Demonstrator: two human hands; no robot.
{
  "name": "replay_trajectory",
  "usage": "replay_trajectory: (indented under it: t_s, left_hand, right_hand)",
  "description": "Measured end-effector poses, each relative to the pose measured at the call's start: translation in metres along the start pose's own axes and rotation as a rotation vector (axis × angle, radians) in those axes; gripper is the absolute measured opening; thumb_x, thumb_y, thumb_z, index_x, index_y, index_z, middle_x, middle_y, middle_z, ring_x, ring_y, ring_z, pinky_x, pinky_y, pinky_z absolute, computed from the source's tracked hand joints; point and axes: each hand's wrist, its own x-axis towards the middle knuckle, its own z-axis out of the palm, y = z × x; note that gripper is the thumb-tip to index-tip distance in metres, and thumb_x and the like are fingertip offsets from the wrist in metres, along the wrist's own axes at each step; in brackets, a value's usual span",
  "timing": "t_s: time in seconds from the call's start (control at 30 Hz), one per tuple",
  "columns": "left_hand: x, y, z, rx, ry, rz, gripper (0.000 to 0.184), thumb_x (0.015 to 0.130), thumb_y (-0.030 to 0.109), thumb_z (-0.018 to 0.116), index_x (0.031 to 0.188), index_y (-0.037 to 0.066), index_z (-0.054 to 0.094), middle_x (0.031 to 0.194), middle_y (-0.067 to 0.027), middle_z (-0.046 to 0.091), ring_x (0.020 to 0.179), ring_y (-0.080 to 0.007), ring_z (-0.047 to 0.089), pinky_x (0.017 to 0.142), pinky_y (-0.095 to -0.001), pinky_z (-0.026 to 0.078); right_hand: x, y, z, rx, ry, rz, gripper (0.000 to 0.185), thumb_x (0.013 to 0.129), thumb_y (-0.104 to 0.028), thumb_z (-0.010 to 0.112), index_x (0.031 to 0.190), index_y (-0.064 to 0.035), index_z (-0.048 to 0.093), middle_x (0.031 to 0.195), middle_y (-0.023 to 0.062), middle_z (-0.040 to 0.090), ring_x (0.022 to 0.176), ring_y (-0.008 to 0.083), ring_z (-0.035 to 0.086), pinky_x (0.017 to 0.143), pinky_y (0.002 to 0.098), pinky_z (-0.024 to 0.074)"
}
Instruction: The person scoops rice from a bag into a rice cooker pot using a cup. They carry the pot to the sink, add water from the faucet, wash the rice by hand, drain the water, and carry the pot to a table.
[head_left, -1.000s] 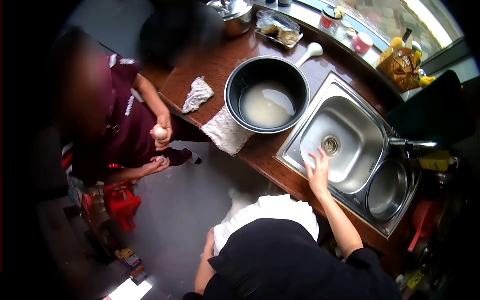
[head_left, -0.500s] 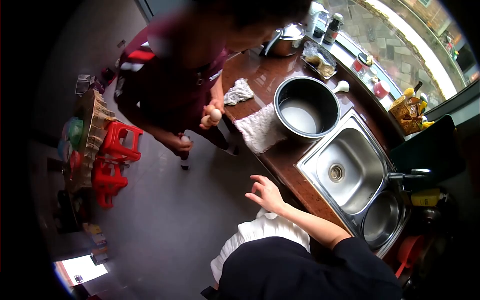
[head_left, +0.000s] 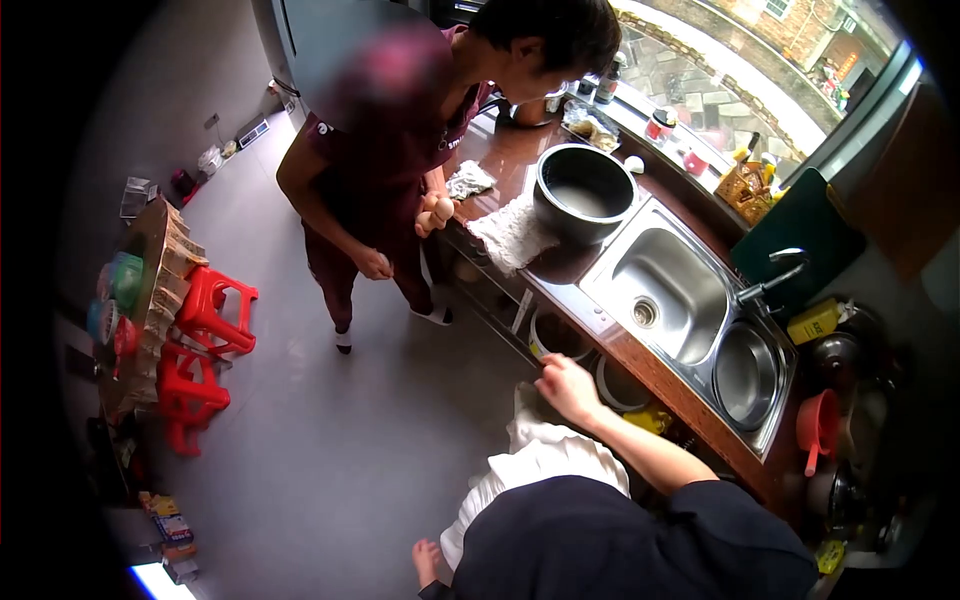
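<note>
My right hand (head_left: 570, 388) hangs in front of the counter's front edge, holding nothing I can see, its fingers loosely bent and apart. Low by my white skirt (head_left: 545, 460), my left hand (head_left: 428, 562) is partly visible with fingers loosely extended. Across from me, a person in a maroon top (head_left: 385, 130) has several eggs (head_left: 436, 212) in one hand beside the counter. That person's other hand (head_left: 375, 265) is closed; its contents are hidden. A large dark pot (head_left: 628, 195) stands on the counter near a white cloth (head_left: 510, 235).
A steel sink (head_left: 665, 275) with a faucet (head_left: 775, 275) is set into the counter, with a metal basin (head_left: 745, 375) in its smaller bowl. Containers (head_left: 555, 335) sit below the counter. Red stools (head_left: 215, 310) stand by a table at the left.
My view has shifted, and my left hand has come into sight. My right hand's fingers are more bent. The person's lower hand has turned, so its egg no longer shows.
</note>
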Motion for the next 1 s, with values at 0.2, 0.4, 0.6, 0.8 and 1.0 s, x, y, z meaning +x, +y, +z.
replay_trajectory:
  t_s: [0.2,0.4,0.6,0.8,1.0]
  left_hand:
    - [-0.006,0.004,-0.02,0.01,0.041,0.023,0.034,0.087,0.034,0.045,0.104,0.006,0.051,0.092,-0.0073,0.057,0.082,-0.0204,0.057,0.069,-0.037,0.045]
    - [0.001,-0.032,0.017,0.183,-0.134,0.058,0.033,0.088,0.033,0.046,0.111,0.009,0.048,0.091,-0.0069,0.06,0.075,-0.0179,0.058,0.064,-0.0322,0.043]
    - [-0.024,0.01,0.087,0.311,-0.213,0.153,0.033,0.089,0.032,0.047,0.108,0.005,0.05,0.087,-0.0086,0.062,0.075,-0.0182,0.059,0.068,-0.0309,0.046]
    - [-0.026,0.184,0.174,0.295,-0.389,0.572,0.028,0.091,0.024,0.046,0.109,0.002,0.05,0.083,-0.0095,0.064,0.075,-0.0159,0.061,0.071,-0.0283,0.048]
    - [-0.125,0.45,0.367,0.499,-0.631,1.027,0.03,0.09,0.02,0.047,0.114,0.004,0.049,0.085,-0.0081,0.064,0.081,-0.0141,0.06,0.074,-0.0278,0.047]
  right_hand:
    - [-0.02,0.11,-0.06,-0.209,0.216,0.517,0.011,0.073,-0.01,0.06,0.067,-0.0012,0.057,0.106,0.0121,0.057,0.083,0.0273,0.059,0.07,0.0341,0.0494]
    - [-0.031,0.18,-0.074,-0.549,0.179,0.782,0.051,0.071,-0.02,0.065,0.119,-0.0123,0.049,0.139,0.0162,0.024,0.122,0.0332,0.033,0.098,0.0444,0.0314]
    - [0.001,0.205,-0.053,-0.316,0.202,0.778,0.052,0.075,-0.028,0.063,0.12,-0.0076,0.047,0.135,0.0203,0.028,0.121,0.0341,0.033,0.1,0.0422,0.0298]
    - [0.094,0.257,-0.092,0.071,0.41,0.629,0.032,0.08,-0.021,0.059,0.106,-0.0032,0.054,0.106,0.0146,0.057,0.095,0.0244,0.056,0.082,0.0335,0.044]
    - [0.199,0.324,-0.121,0.462,0.401,0.613,0.03,0.084,-0.03,0.056,0.097,-0.0028,0.058,0.074,0.0056,0.063,0.064,0.0097,0.057,0.058,0.0233,0.0441]
